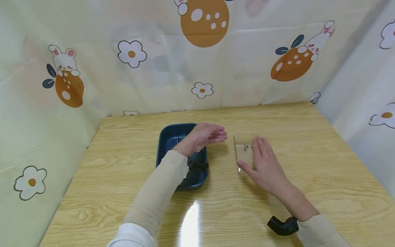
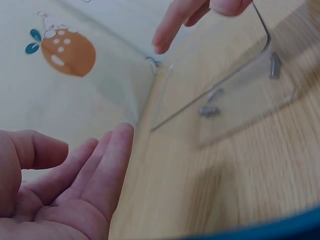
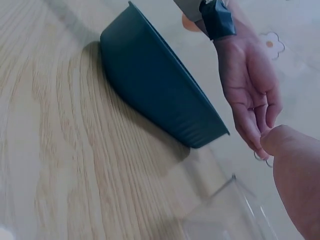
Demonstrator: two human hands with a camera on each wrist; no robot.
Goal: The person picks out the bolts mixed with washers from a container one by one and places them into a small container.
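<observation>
In the head view my left hand (image 1: 207, 135) hovers above the right rim of a dark blue tray (image 1: 159, 147). Its fingers are extended and it holds nothing. My right hand (image 1: 267, 168) is at a clear bent plastic stand (image 1: 241, 156), fingers and thumb spread. Whether it touches the stand cannot be told. Small metal screws (image 1: 246, 147) show at the stand; the left wrist view shows several grey metal pieces (image 2: 209, 111) through the plastic. The left wrist view also has the right hand's fingers near the stand's upper edge.
The tray has a thin light strip (image 1: 177, 140) inside, with more of its contents hidden under the left arm. Both stand on a wood-grain table (image 1: 234, 212). A patterned cloth (image 1: 166, 79) hangs behind and along the sides. Black camera mounts (image 1: 283, 226) sit at the wrists.
</observation>
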